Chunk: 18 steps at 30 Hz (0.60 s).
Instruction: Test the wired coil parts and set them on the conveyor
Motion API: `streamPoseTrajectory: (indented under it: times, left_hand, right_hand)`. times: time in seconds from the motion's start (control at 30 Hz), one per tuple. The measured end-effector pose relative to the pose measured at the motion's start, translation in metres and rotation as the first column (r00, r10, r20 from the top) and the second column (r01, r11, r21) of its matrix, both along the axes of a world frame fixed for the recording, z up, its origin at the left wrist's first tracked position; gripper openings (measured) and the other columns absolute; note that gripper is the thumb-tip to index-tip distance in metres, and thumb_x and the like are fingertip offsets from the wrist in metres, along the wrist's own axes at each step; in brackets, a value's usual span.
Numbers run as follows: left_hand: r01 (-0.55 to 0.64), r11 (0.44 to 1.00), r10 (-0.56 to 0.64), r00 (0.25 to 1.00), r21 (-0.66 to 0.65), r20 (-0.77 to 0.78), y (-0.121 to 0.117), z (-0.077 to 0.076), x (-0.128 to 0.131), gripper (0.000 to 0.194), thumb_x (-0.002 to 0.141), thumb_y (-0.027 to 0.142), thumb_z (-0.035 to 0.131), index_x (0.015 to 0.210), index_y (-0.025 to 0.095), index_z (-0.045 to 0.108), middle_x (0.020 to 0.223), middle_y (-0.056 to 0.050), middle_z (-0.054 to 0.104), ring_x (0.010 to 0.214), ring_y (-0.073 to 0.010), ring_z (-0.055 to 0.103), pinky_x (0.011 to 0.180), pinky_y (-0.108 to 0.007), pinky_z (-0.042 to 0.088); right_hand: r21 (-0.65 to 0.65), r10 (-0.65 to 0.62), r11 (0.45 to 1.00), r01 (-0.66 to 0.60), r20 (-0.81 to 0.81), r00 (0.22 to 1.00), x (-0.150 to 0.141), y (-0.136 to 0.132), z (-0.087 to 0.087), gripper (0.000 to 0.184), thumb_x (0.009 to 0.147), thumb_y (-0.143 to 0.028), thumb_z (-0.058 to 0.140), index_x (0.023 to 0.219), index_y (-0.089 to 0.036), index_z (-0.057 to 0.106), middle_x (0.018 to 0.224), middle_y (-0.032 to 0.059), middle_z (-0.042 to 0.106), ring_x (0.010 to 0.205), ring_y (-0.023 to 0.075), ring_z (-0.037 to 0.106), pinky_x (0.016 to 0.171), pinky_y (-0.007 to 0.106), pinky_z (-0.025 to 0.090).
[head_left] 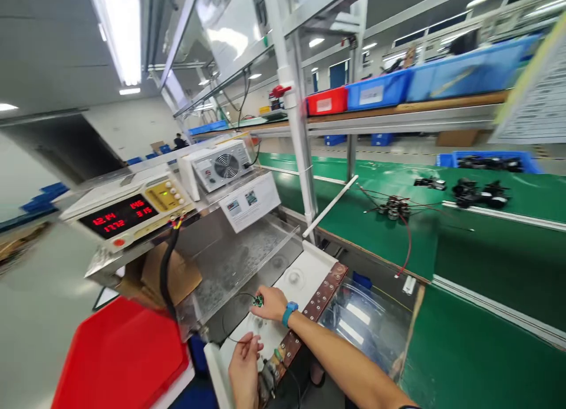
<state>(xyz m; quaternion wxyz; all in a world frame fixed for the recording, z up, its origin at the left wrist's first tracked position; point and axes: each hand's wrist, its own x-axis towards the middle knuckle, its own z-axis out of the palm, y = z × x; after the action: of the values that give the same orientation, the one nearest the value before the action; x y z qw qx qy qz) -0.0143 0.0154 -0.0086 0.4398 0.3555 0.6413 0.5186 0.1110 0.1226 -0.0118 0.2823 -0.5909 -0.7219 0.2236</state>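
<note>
My right hand [273, 303], with a blue watch [289, 313] on its wrist, is closed on a small green circuit board [257, 302]. A thin black wire [224, 329] loops from the board toward my left hand [245, 359]. The thumb and fingers of my left hand are pinched on that wire. Both hands are over a white panel [305, 270] with round, dome-like bumps. A brown strip with metal studs [325, 291] runs along its near side. Close to my left hand is a grey metal fitting [267, 378], partly hidden.
A power meter [128, 211] with red digits stands on a ledge beside a fan unit [226, 166]. A clear cover [247, 256] slopes behind my hands. A red tray [128, 356] is at left. Green benches [495, 338] at right bear wired parts [393, 207].
</note>
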Motion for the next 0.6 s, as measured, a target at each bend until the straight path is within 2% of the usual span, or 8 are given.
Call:
streamPoseTrajectory:
  times: [0.1,0.17,0.2,0.27,0.33,0.4,0.47,0.6]
  left_hand:
    - [0.012,0.999,-0.014,0.999,0.045,0.039,0.013,0.032,0.023,0.073,0.046,0.064,0.08,0.097,0.014,0.064,0.089,-0.012,0.074,0.074,-0.0236,0.069,0.07,-0.036,0.055]
    - [0.153,0.968,-0.174,0.981,0.2,0.087,0.019,0.071,0.05,0.069,0.06,0.059,0.078,0.113,0.018,0.061,0.115,-0.014,0.07,0.099,-0.0258,0.068,0.086,-0.038,0.055]
    - [0.24,0.918,-0.279,0.956,0.316,0.085,0.021,0.091,0.064,0.064,0.068,0.055,0.075,0.12,0.021,0.059,0.129,-0.013,0.064,0.111,-0.0263,0.064,0.094,-0.038,0.052]
    - [0.31,0.827,-0.37,0.928,0.468,0.038,0.024,0.124,0.087,0.057,0.077,0.05,0.069,0.126,0.024,0.057,0.139,-0.01,0.057,0.121,-0.0263,0.058,0.102,-0.039,0.048]
    - [0.355,0.803,-0.393,0.919,0.478,-0.022,0.028,0.137,0.099,0.053,0.079,0.051,0.067,0.125,0.024,0.059,0.137,-0.009,0.059,0.121,-0.0263,0.059,0.104,-0.04,0.047]
    - [0.384,0.844,-0.386,0.92,0.374,-0.072,0.03,0.126,0.1,0.055,0.076,0.057,0.066,0.119,0.022,0.063,0.13,-0.01,0.064,0.115,-0.0273,0.062,0.104,-0.042,0.047]
    - [0.391,0.891,-0.376,0.92,0.231,-0.108,0.031,0.095,0.093,0.06,0.069,0.064,0.067,0.11,0.021,0.067,0.123,-0.011,0.068,0.111,-0.0294,0.064,0.103,-0.044,0.048]
    - [0.333,0.941,-0.324,0.938,0.061,-0.124,0.024,0.021,0.073,0.053,0.063,0.066,0.066,0.092,0.022,0.07,0.105,-0.01,0.075,0.109,-0.0331,0.065,0.093,-0.043,0.054]
  right_hand:
    - [0.047,-0.281,0.953,0.3,-0.238,0.93,0.059,0.003,0.02,0.033,0.077,-0.049,0.066,0.097,-0.022,0.064,0.071,-0.0022,0.064,0.065,0.0151,0.058,0.059,0.023,0.036]
    - [0.078,-0.422,0.877,0.474,-0.348,0.837,0.119,0.001,0.035,0.035,0.078,-0.051,0.063,0.095,-0.02,0.064,0.069,-0.001,0.063,0.063,0.0158,0.057,0.057,0.024,0.037]
    - [0.088,-0.5,0.819,0.567,-0.375,0.781,0.153,-0.001,0.042,0.037,0.079,-0.054,0.061,0.094,-0.02,0.064,0.07,0.0005,0.064,0.064,0.0169,0.057,0.057,0.025,0.038]
    - [0.087,-0.651,0.688,0.72,-0.364,0.666,0.223,-0.007,0.055,0.042,0.08,-0.058,0.057,0.095,-0.019,0.064,0.075,0.0045,0.066,0.067,0.0196,0.06,0.057,0.026,0.04]
    - [0.041,-0.795,0.551,0.834,-0.278,0.539,0.291,-0.016,0.063,0.043,0.08,-0.058,0.056,0.096,-0.019,0.064,0.083,0.0078,0.069,0.074,0.0224,0.064,0.059,0.028,0.043]
    - [-0.018,-0.892,0.437,0.899,-0.135,0.431,0.35,-0.024,0.067,0.043,0.079,-0.057,0.059,0.1,-0.019,0.065,0.091,0.0109,0.071,0.085,0.0263,0.066,0.065,0.03,0.046]
    - [-0.056,-0.927,0.374,0.926,-0.001,0.374,0.396,-0.03,0.066,0.044,0.078,-0.054,0.062,0.105,-0.018,0.064,0.1,0.0142,0.07,0.094,0.0301,0.066,0.071,0.033,0.048]
    - [-0.067,-0.926,0.352,0.934,0.117,0.358,0.454,-0.026,0.061,0.047,0.081,-0.05,0.061,0.111,-0.014,0.061,0.109,0.0207,0.067,0.1,0.0333,0.066,0.078,0.038,0.051]
